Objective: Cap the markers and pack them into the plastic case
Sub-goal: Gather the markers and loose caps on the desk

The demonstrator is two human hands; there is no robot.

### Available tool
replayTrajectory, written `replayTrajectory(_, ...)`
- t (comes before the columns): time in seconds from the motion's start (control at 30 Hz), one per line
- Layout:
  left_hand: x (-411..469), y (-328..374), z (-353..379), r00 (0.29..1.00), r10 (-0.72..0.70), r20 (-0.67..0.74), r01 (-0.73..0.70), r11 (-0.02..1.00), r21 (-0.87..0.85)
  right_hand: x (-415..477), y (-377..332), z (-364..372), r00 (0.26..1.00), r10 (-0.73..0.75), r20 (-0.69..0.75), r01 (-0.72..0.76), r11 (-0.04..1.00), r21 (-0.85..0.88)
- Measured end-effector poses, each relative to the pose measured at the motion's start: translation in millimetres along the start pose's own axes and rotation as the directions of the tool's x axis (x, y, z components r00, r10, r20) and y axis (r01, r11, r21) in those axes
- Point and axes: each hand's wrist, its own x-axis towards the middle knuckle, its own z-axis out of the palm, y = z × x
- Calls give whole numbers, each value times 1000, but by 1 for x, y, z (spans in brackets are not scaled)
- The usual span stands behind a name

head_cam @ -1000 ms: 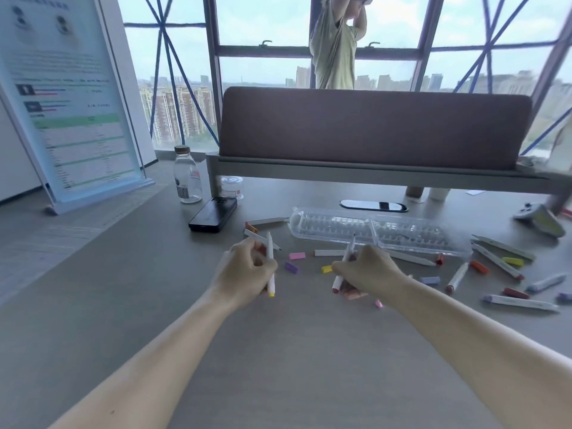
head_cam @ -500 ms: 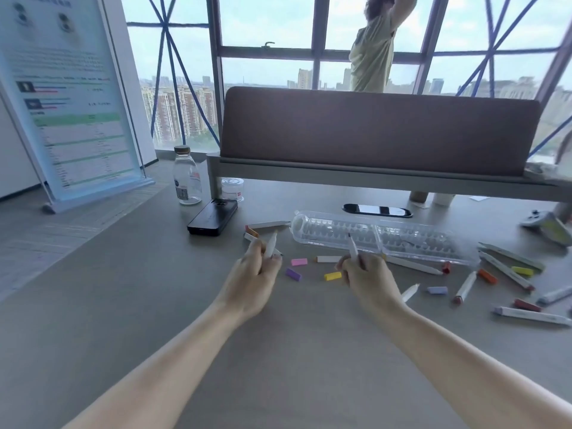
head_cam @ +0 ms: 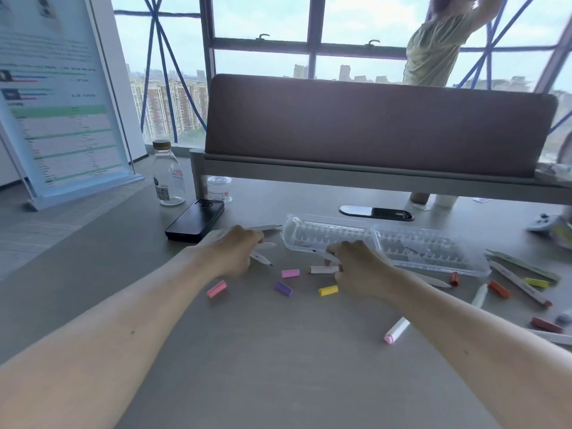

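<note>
The clear plastic case point(head_cam: 387, 246) lies open across the middle of the desk. My left hand point(head_cam: 232, 253) grips a white marker point(head_cam: 261, 258) just left of the case, the marker's dark tip pointing right. My right hand point(head_cam: 356, 267) holds another white marker point(head_cam: 329, 257) against the case's front edge. Loose caps lie between and before my hands: pink point(head_cam: 216, 288), light pink point(head_cam: 290, 273), purple point(head_cam: 283, 288) and yellow point(head_cam: 328, 290). A white marker point(head_cam: 323, 269) lies beside my right hand. Several more markers and caps are scattered at the right point(head_cam: 520, 283).
A black phone point(head_cam: 195, 220), a clear bottle point(head_cam: 168, 174) and a small jar point(head_cam: 219, 188) stand at the back left. A brown divider panel point(head_cam: 371, 125) closes the desk's far side. A pink-ended marker point(head_cam: 396, 330) lies under my right forearm. Someone stands behind the divider.
Both hands moved forward toward the case and lowered their markers from upright to nearly flat. A pink cap now lies on the desk near my left hand.
</note>
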Motion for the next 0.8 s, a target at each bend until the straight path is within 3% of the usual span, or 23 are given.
replayTrajectory(0.17, 8, 3, -2, 998, 41, 53, -42, 999, 3, 2, 10, -1, 999, -36, 16, 37, 999, -23)
replayTrajectory(0.27, 6, 9, -6, 990, 45, 134, -36, 997, -65, -1, 17, 2, 1000, -20, -17, 21, 998, 60)
replayTrajectory(0.43, 0, 10, -5, 989, 10, 149, 9, 992, -127, -4, 16, -2, 970, 233, -67, -215, 954, 209)
replayTrajectory(0.67, -14, 26, -10, 996, -78, -52, 49, 906, -420, 5, 1, -4, 929, 370, 11, -366, 913, 182)
replayTrajectory(0.8, -22, 37, -2, 992, -120, -43, 62, 749, -660, 12, -1, -4, 918, 395, 32, -394, 902, 176)
